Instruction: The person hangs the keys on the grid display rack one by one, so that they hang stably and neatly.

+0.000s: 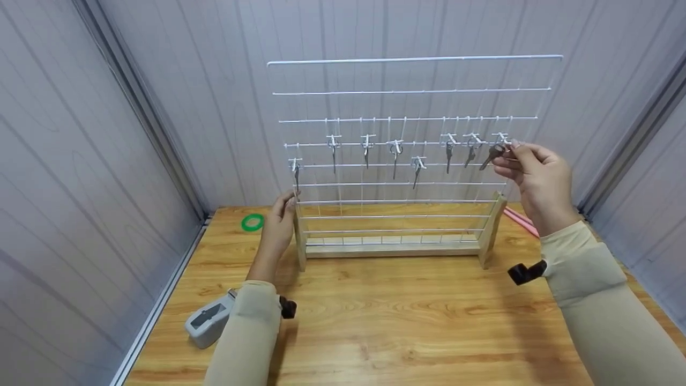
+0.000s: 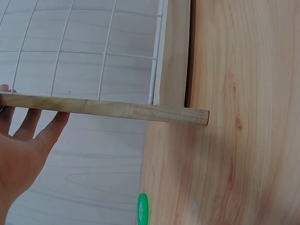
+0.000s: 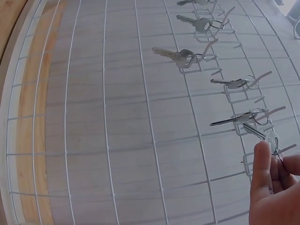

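Observation:
A white wire grid rack (image 1: pixel 396 201) stands upright between two wooden side posts. My left hand (image 1: pixel 277 225) grips the left wooden post (image 2: pixel 117 108) near its top, fingers bent against its edge. High at the rack's right side, my right hand (image 1: pixel 546 185) pinches the ring of a metal key (image 1: pixel 491 155) beside the rightmost white hook (image 1: pixel 500 137). In the right wrist view this key (image 3: pixel 253 131) points away from the fingertips, its ring between thumb and finger. Several other keys on rings hang from hooks along the grid, among them a key (image 1: pixel 449 155) left of the hand.
A green tape roll (image 1: pixel 252 222) lies on the wooden table (image 1: pixel 375 321) left of the rack. Nearer, a grey tape dispenser (image 1: pixel 206 324) sits beside the left forearm. Pink sticks (image 1: pixel 521 221) lie behind the right post. Panelled walls (image 1: pixel 161 107) enclose the table.

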`<state>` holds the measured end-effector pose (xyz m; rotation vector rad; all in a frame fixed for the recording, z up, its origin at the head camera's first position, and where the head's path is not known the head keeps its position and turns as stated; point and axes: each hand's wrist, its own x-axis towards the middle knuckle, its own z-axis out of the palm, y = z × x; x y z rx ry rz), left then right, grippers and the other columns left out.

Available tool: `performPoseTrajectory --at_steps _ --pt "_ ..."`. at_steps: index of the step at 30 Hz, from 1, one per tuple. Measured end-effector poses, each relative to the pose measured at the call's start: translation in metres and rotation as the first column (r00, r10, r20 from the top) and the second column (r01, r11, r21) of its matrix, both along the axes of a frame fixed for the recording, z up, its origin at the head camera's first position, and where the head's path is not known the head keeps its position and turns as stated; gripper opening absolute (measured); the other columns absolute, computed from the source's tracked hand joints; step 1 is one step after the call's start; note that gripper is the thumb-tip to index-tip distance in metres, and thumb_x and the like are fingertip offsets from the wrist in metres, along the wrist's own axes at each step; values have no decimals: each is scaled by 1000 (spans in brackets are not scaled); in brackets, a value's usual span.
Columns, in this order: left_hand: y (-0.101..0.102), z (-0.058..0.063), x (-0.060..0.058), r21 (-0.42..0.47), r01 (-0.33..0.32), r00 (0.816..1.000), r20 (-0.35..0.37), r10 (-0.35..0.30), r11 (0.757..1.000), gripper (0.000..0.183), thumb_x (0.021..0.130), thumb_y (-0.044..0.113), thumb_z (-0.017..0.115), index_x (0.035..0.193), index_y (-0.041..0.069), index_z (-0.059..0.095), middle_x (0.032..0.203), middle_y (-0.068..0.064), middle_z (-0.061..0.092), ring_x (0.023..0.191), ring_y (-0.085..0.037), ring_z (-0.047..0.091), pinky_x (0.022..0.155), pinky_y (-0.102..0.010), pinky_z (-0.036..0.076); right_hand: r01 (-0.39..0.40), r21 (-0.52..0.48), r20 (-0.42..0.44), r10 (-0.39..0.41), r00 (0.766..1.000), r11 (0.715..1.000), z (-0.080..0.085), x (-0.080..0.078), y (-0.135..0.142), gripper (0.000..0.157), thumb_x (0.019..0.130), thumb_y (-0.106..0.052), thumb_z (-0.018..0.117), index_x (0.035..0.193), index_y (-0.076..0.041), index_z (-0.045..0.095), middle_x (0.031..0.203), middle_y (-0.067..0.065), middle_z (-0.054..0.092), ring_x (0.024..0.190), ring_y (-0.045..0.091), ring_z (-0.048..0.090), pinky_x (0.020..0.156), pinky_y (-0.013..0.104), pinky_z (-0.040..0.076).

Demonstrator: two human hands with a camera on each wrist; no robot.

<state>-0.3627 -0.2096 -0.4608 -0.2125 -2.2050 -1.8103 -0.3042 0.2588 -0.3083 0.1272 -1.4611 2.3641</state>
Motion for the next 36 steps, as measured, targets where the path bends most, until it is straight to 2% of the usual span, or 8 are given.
performPoseTrajectory --at_steps 5,13,19,25,28,36 --pt "2 2 1 3 -2 1000 6 2 1000 39 116 22 48 150 7 58 156 -18 60 151 -34 51 127 -54 42 11 35 -6 -10 1000 999 -1 -4 1 11 103 -4 69 104 4 75 88 12 82 72 18 80 70 28 67" --pt "2 2 0 -7 -13 1000 8 13 1000 39 116 22 47 150 4 57 156 -23 58 150 -36 52 126 -54 43 52 83 3 -52 999 995 0 -12 3 6 100 -5 74 99 0 77 86 9 82 73 16 80 69 27 67" --pt "3 5 0 -6 -10 1000 -10 10 1000 40 116 22 47 150 4 58 155 -21 60 150 -36 52 126 -54 43 101 120 15 -104 995 988 -1 -13 3 10 98 -7 77 102 3 77 87 6 80 74 15 78 68 25 66" --pt "4 3 -3 -10 -21 999 -42 20 1000 39 116 20 47 147 2 60 147 -23 64 145 -36 56 125 -52 44 98 131 -6 -98 995 987 -5 -12 4 10 99 -5 75 103 5 76 88 7 81 74 16 80 67 26 66" --pt "4 4 -3 -6 -21 999 -42 21 1000 37 115 20 48 146 2 60 146 -23 65 143 -35 57 124 -52 45 84 145 -12 -83 996 986 -8 -10 4 10 100 -7 75 102 2 76 88 7 82 75 15 81 69 26 66" --pt "-1 5 2 -25 0 1000 0 0 1000 39 116 25 47 150 8 59 156 -18 60 150 -33 52 126 -53 43 65 207 -1 -66 998 976 -17 3 5 25 103 -16 73 116 5 68 93 7 80 80 15 81 74 26 66"
